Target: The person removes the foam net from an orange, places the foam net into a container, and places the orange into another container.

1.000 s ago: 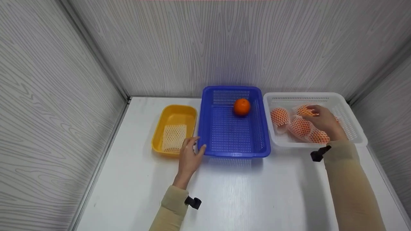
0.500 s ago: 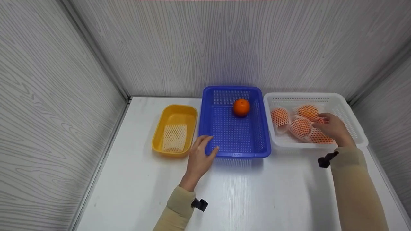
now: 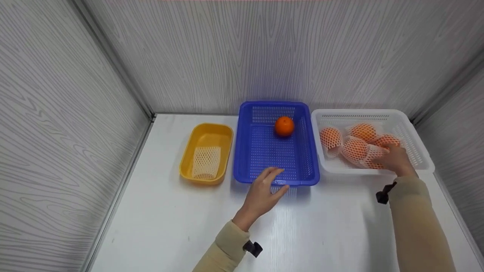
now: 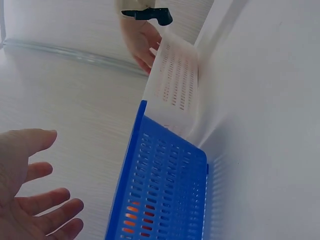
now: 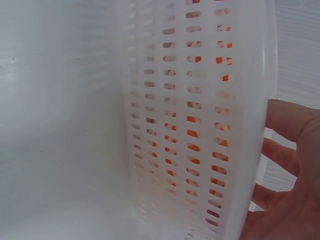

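In the head view my right hand (image 3: 397, 160) reaches into the white basket (image 3: 414, 145), its fingers spread at a net-wrapped orange (image 3: 372, 160) near the front wall. Several more oranges in white foam nets lie beside it, among them one (image 3: 330, 137) at the left end. In the right wrist view the basket's wall hides the fingertips. My left hand (image 3: 262, 193) hovers over the near edge of the blue basket (image 3: 242, 151), fingers apart and holding nothing. A bare orange (image 3: 284, 126) sits toward the back of that basket.
Left of the blue basket stands a yellow tray (image 3: 210, 134) with an emptied foam net (image 3: 206, 162) in it. All three containers rest on a white table (image 3: 159, 211), with grey wood-grain panels (image 3: 211, 56) at the back and sides.
My left hand has moved right, from the blue basket's left corner to the middle of its near edge. My right hand has shifted right and toward the near wall, lowering among the netted oranges.
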Demonstrator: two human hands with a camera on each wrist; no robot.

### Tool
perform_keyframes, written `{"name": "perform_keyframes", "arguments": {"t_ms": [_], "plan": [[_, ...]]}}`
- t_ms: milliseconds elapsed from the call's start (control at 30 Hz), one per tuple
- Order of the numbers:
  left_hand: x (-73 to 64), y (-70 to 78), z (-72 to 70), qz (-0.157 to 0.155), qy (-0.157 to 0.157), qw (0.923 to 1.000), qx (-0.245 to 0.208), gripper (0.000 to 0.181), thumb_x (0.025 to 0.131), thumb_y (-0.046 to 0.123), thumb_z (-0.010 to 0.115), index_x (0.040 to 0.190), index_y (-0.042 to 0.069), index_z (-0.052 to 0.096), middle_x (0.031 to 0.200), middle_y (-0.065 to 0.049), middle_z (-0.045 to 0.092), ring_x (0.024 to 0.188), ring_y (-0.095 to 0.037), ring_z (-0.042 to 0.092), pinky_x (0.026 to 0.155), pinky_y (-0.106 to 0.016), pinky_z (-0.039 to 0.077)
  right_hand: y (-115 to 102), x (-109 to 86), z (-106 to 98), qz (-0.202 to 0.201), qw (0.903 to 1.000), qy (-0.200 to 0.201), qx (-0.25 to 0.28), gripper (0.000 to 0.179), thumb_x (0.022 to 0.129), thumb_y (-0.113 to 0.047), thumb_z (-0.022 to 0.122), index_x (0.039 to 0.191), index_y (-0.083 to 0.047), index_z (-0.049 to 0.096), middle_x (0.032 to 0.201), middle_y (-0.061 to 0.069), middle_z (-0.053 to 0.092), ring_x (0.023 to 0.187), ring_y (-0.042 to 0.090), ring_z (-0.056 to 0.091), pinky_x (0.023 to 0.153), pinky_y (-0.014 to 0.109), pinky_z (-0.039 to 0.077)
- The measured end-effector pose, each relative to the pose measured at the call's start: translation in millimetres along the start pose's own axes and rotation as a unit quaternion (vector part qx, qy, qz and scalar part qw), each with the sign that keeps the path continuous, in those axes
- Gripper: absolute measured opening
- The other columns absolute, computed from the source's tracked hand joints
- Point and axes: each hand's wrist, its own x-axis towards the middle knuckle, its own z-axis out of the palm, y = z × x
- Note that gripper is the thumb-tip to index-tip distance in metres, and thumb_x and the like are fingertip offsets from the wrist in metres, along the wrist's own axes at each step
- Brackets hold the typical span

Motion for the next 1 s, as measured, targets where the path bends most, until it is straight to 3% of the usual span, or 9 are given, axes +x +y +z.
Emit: {"name": "perform_keyframes", "arguments": {"t_ms": [167, 500, 733, 1000], "plan": [[0.5, 4.2, 9.7, 0.002, -0.01, 0.9999, -0.003, 0.046, 0.092, 0.029, 0.071, 0.132, 0.01, 0.06, 0.129, -0.007, 0.056, 0.119, -0.019, 0.055, 0.099, -0.031, 0.045, 1, 4.6, 7, 0.016, 0.9998, -0.004, -0.013, 0.094, 0.085, -0.024, 0.076, 0.151, 0.007, 0.017, 0.149, 0.04, 0.014, 0.133, 0.06, 0.016, 0.102, 0.071, 0.025], [-0.3, 6.2, 17.1, 0.009, -0.027, 0.9996, -0.002, 0.046, 0.092, 0.03, 0.07, 0.132, 0.009, 0.06, 0.129, -0.007, 0.056, 0.119, -0.019, 0.055, 0.099, -0.031, 0.045, 1, 5.9, 19, -0.016, 0.9938, 0.017, -0.108, 0.079, 0.084, -0.026, 0.076, 0.148, -0.003, 0.036, 0.14, 0.039, 0.034, 0.117, 0.06, 0.037, 0.09, 0.074, 0.033], [0.1, 5.8, 19.4, 0.004, -0.028, 0.9996, -0.002, 0.045, 0.092, 0.03, 0.07, 0.132, 0.011, 0.061, 0.129, -0.006, 0.057, 0.119, -0.017, 0.055, 0.099, -0.03, 0.046, 3, 9.6, 22, 0.01, 0.9939, 0.042, -0.101, 0.074, 0.084, -0.027, 0.074, 0.146, -0.006, 0.039, 0.14, 0.039, 0.031, 0.108, 0.055, 0.043, 0.088, 0.071, 0.037], [1.1, 3.9, 24.0, -0.015, -0.042, 0.9987, -0.026, 0.043, 0.093, 0.029, 0.069, 0.132, 0.012, 0.061, 0.13, -0.004, 0.056, 0.121, -0.016, 0.054, 0.1, -0.03, 0.045, 3, 4.0, 17, 0.025, 0.9923, 0.082, -0.089, 0.073, 0.083, -0.03, 0.073, 0.14, -0.003, 0.037, 0.134, 0.039, 0.033, 0.107, 0.061, 0.039, 0.083, 0.073, 0.035]]}}
